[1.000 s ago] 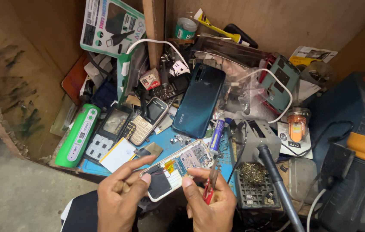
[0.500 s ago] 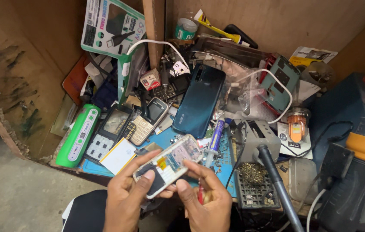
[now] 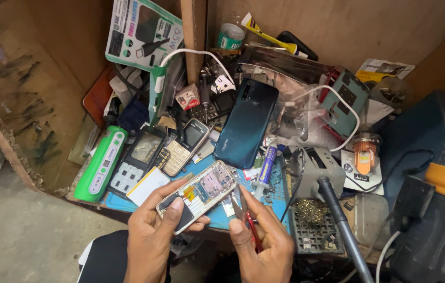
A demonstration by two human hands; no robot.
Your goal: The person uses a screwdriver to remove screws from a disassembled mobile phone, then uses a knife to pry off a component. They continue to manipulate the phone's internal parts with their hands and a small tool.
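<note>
Trouble brewing: left hand (image 3: 151, 238) fingers pinch the opened phone (image 3: 197, 195) above the table (image 3: 128, 202) edge; right hand (image 3: 261, 243) fingers clasp red-handled tweezers (image 3: 247, 220), whose tips could slip and scratch the exposed board.

Hands (image 3: 209, 238) hold opened phone (image 3: 197, 195) — perhaps tweezers (image 3: 248, 222).

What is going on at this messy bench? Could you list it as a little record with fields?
Setting: cluttered wooden bench with a blue mat
Left hand: holds an opened phone, circuit board showing
Right hand: grips a red-handled tool beside the phone
Behind: dark teal smartphone face down, keypad phone, green case
Right side: soldering station
</note>
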